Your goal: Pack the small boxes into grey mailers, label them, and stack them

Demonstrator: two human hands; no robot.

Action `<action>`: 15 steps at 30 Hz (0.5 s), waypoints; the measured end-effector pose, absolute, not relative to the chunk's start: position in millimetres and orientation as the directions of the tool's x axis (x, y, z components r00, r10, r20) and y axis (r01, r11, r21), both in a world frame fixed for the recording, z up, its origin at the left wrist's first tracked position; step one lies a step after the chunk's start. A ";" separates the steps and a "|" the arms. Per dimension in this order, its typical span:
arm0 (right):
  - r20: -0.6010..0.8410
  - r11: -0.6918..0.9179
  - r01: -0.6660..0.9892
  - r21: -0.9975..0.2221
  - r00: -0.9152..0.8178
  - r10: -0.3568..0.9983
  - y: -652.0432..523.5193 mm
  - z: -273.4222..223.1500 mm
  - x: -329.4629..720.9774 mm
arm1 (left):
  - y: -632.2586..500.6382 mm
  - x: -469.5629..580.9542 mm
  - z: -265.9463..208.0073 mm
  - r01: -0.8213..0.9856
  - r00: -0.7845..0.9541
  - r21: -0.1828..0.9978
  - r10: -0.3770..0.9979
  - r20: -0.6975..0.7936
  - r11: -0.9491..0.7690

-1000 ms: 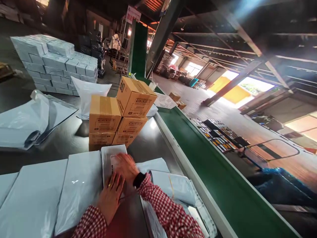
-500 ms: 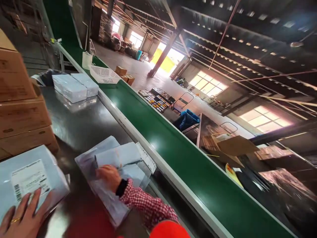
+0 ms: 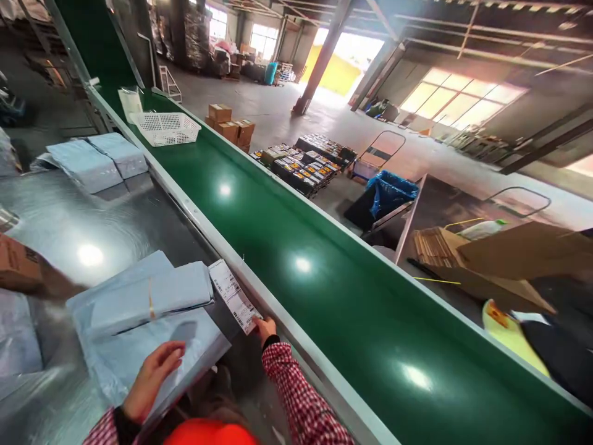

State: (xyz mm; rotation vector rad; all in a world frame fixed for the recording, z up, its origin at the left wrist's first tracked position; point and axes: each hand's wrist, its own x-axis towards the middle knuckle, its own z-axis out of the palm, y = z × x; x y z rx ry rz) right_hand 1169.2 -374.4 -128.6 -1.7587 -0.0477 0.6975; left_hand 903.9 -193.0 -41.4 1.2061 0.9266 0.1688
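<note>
Right hand (image 3: 265,329), red-check sleeve, reaches forward at the table's near edge; fingertips pinch the near end of a white shipping label (image 3: 233,296) that lies along the steel table (image 3: 106,225) just beside the conveyor rail. Left hand (image 3: 152,377) lies flat, fingers spread and grasping nothing, on the lowest grey poly mailer (image 3: 139,352) of a small stack; a folded mailer (image 3: 152,296) rests on top of that stack, touching the label's left edge. Corner of a cardboard box (image 3: 18,269) shows at far left. Further back on the table: two wrapped grey parcels (image 3: 97,162). The green conveyor belt (image 3: 296,247) runs diagonally past the table, with a white plastic basket (image 3: 167,128) at its far end. Beyond it, warehouse floor with stacked cartons (image 3: 229,127), a pallet of dark goods (image 3: 301,164), a blue-lined bin (image 3: 389,191), and flattened cardboard (image 3: 486,253). Versus half a second ago: the left hand has left the labelled parcel and come onto the mailer stack; the right hand has moved off the mailers to the label's end; view has swung right.
</note>
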 end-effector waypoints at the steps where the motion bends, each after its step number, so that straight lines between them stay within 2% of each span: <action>1: -0.488 -0.277 -0.406 -0.871 0.783 0.387 -377.3 -124.3 1167.5 | -206.9 933.7 -42.5 0.312 0.647 0.815 0.519 -0.558 0.487; 4: -0.594 -0.188 -0.583 -0.790 0.655 0.466 -392.3 -103.7 1162.1 | -234.1 1012.1 -48.5 0.281 0.565 0.730 0.507 -0.651 0.624; 6: -0.628 -0.152 -0.663 -0.733 0.574 0.525 -403.4 -89.9 1158.4 | -241.1 1050.5 -51.9 0.234 0.522 0.749 0.570 -0.635 0.620; 9: -0.656 -0.187 -0.741 -0.645 0.411 0.632 -412.3 -74.9 1160.3 | -241.3 1080.1 -54.7 0.162 0.532 0.816 0.647 -0.546 0.556; 10: -0.639 -0.198 -0.733 -0.650 0.387 0.665 -411.5 -71.2 1164.7 | -240.3 1082.9 -55.4 0.144 0.557 0.837 0.655 -0.510 0.529; 12: -0.548 -0.183 -0.646 -0.741 0.425 0.721 -402.6 -64.8 1179.2 | -238.3 1081.1 -56.4 0.107 0.622 0.870 0.651 -0.436 0.481; 15: -0.318 -0.158 -0.346 -0.925 0.477 0.819 -374.2 -57.4 1207.0 | -236.9 1072.1 -55.5 0.078 0.678 0.894 0.634 -0.372 0.442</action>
